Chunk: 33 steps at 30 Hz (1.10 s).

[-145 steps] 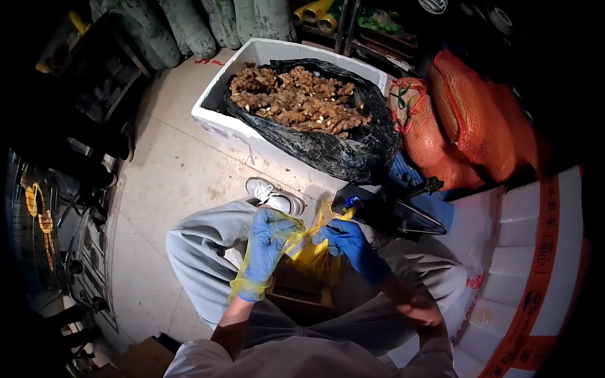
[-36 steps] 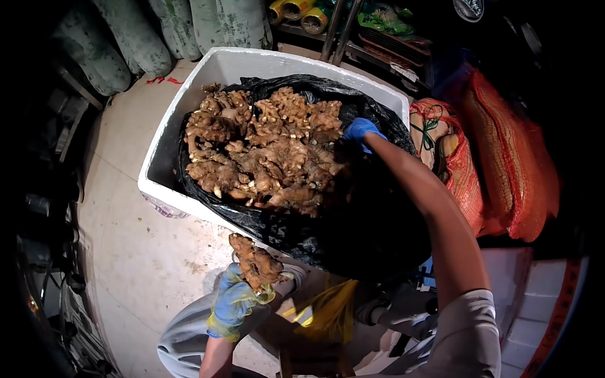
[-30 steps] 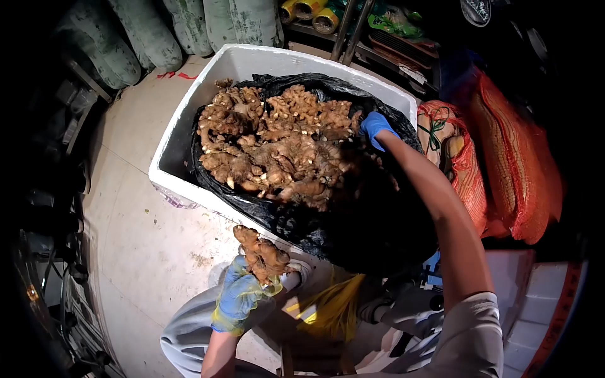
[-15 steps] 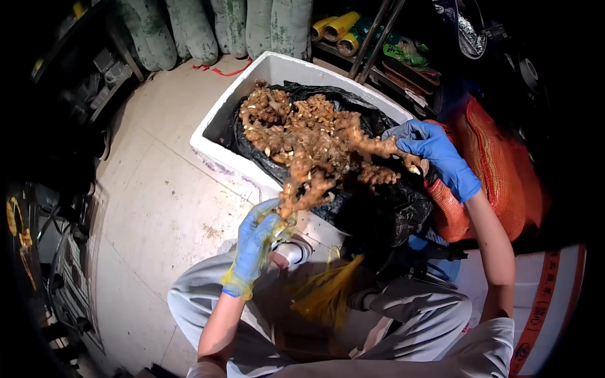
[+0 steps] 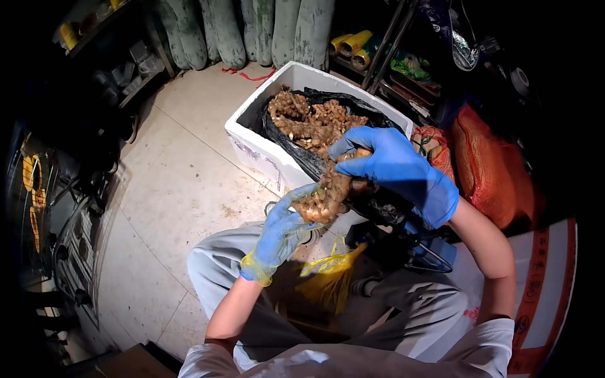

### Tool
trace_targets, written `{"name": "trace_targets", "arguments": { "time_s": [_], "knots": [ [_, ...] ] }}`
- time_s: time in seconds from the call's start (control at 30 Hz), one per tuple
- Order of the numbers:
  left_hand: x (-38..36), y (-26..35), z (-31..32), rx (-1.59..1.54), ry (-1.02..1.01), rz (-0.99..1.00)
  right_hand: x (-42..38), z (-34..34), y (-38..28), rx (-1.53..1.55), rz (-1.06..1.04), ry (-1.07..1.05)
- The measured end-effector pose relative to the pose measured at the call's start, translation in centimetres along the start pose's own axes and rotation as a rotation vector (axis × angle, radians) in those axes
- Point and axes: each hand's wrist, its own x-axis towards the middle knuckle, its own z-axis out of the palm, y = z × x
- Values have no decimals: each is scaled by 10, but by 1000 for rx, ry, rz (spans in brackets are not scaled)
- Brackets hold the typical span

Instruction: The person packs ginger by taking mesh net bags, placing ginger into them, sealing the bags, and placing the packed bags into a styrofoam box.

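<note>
A knobbly brown piece of ginger is held between my two gloved hands, over the near side of a white foam box. My left hand, in a blue glove with a thin yellowish one over it, curls around the ginger's lower left end. From the upper right my right hand, in a blue glove, pinches its upper end between thumb and fingers. More ginger lies heaped in the box on a black plastic liner. My right hand partly covers the box's right side.
An orange mesh sack stands right of the box. Large pale green gourds lean along the back, with yellow rolls on a shelf beside them. A yellow plastic bag hangs between my knees. Wire racks stand at left.
My right hand has come left and toward me from the far end of the ginger. My left hand has shifted slightly right and down. The held ginger is now clear of the heap, nearer to me.
</note>
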Motion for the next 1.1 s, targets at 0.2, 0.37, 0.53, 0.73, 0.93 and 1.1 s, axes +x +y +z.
{"name": "trace_targets", "arguments": {
  "time_s": [0.2,0.37,0.53,0.73,0.93,1.1],
  "knots": [
    [-15,3,10,-285,-40,-56,-19,2,-18,-60,89,64],
    [-24,11,14,-467,-106,-66,-26,18,-7,-267,-307,180],
    [-27,2,10,-499,14,-65,-27,23,-13,-250,-162,208],
    [-35,-7,-9,-698,78,-85,-42,-22,-21,393,-35,287],
    [-35,-22,-9,-728,43,-106,-62,49,31,158,-147,152],
    [-39,-15,1,-540,60,-192,-70,90,73,3,8,442]
  ]
}}
